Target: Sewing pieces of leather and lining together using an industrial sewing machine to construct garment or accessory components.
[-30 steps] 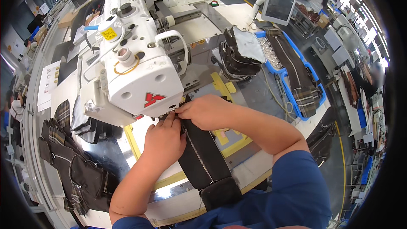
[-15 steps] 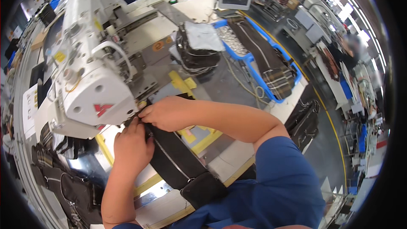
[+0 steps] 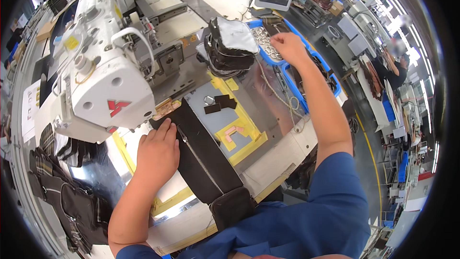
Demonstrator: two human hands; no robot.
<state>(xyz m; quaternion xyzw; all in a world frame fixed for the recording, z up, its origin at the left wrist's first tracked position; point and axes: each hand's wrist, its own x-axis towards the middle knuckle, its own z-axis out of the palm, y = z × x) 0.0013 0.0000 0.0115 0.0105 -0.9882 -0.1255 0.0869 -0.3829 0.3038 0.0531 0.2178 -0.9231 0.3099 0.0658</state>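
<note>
zippered dark strap [image 3: 201, 158] lies in the lower middle of the frame on the surface [image 3: 282, 151], its long axis running diagonally from the upper left, under the head of the white sewing machine [image 3: 103, 74], down to the lower right, where its thick end hangs near the person's blue shirt; the metal zip line follows that same diagonal. left hand [image 3: 158, 153] rests flat on the strap's upper-left part, just left of the zip, fingers [image 3: 165, 129] straight, close together and pointing toward the machine, pressing rather than clamping on anything. right hand [image 3: 287, 45] is well apart, in the upper right of the frame, over the blue tray [image 3: 335, 84] of small metal rings [image 3: 263, 38]; its fingers curl down onto the rings, and i cannot tell whether they pinch one. so the left hand is the nearer to the strap, in contact with it, while the right reaches away across the yellow-taped clear template [image 3: 230, 115]. a stack of dark pieces [image 3: 230, 48] sits just left of the tray
</note>
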